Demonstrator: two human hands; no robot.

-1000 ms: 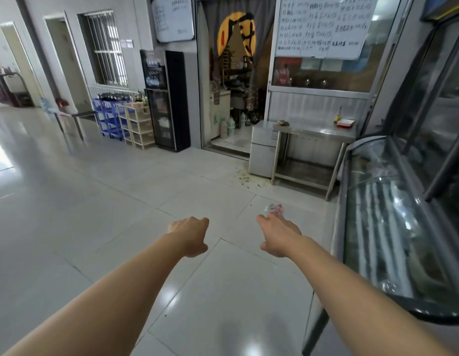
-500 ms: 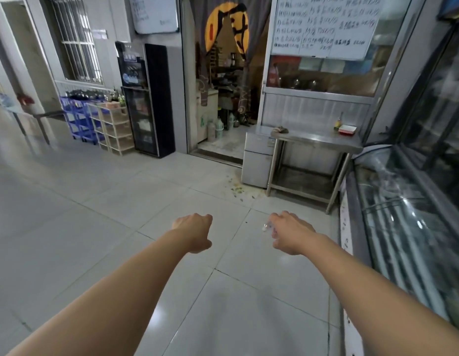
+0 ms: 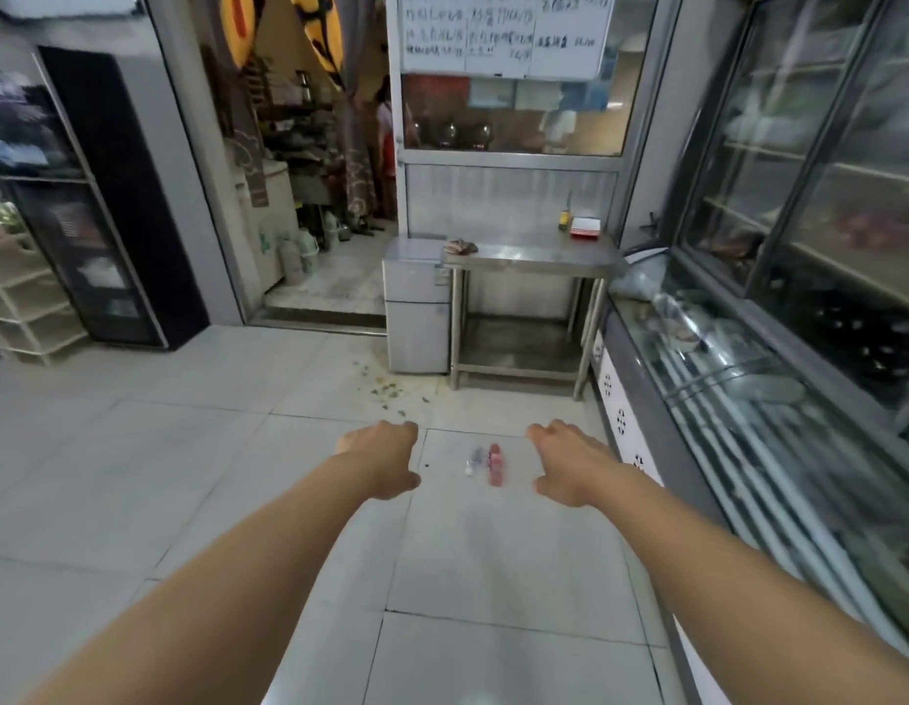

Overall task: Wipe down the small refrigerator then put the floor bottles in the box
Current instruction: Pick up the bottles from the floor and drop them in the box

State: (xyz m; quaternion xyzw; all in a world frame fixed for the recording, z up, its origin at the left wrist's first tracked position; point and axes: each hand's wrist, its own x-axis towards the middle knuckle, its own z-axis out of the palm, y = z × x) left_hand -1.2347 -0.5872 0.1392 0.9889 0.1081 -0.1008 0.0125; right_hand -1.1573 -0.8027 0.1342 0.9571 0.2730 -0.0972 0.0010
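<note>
The small silver refrigerator (image 3: 416,307) stands on the floor ahead, against the left end of a steel table (image 3: 531,256). A crumpled cloth (image 3: 461,246) lies on the table's left corner, beside the refrigerator's top. Two bottles lie on the floor tiles between my hands: a red one (image 3: 495,464) and a clear one (image 3: 474,460) to its left. My left hand (image 3: 383,457) and my right hand (image 3: 569,460) are stretched forward, fingers loosely curled, holding nothing. No box is in view.
A glass-topped chest freezer (image 3: 747,409) and tall glass-door coolers run along the right. A black drinks cooler (image 3: 86,206) and white racks stand at left. A doorway with a step opens into a kitchen. Green scraps litter the floor before the refrigerator.
The view has turned right and moved closer to the refrigerator. Both bottles now show on the floor between my hands, where my right hand hid them before.
</note>
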